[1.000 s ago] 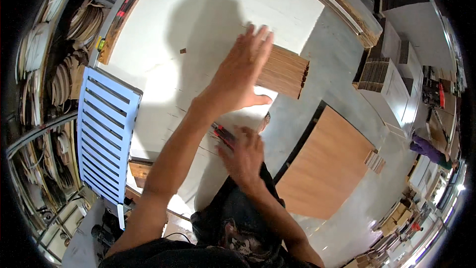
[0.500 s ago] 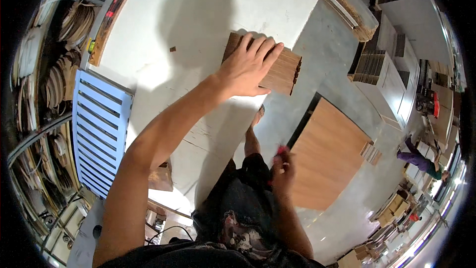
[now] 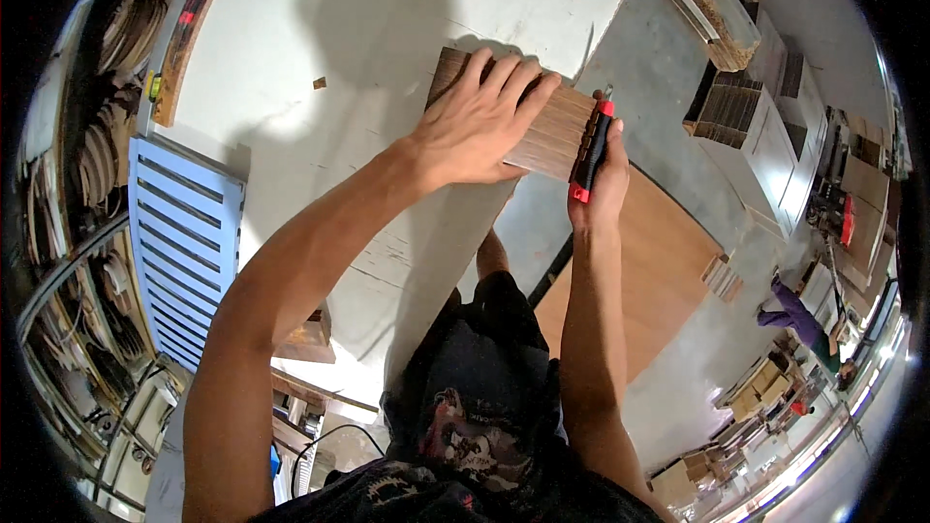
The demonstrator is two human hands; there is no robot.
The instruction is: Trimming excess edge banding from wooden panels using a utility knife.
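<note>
A bundle of brown wood-grain strips [image 3: 554, 138] lies side by side on the white work table [image 3: 373, 223], its right end jutting past the table's edge. My left hand [image 3: 481, 121] clasps it from above, fingers over the far side and thumb along the near side. In my right hand [image 3: 607, 174] is a red-and-black utility knife [image 3: 589, 157], gripped upright against the strips' right ends. A small metal tip shows at its top. My palm and fingers partly cover both the strips and the handle.
A small brown chip [image 3: 320, 83] lies on the table. At left are a red-and-black level [image 3: 199, 10] and a blue slatted panel [image 3: 184, 242]. A brown board [image 3: 644, 271] is below at right; stacked panels [image 3: 751, 150] stand beyond. Another person [image 3: 809, 329] is far right.
My right hand has risen from beside my body to the right ends of the strips, bringing the knife along. The left hand keeps its hold on the strips.
</note>
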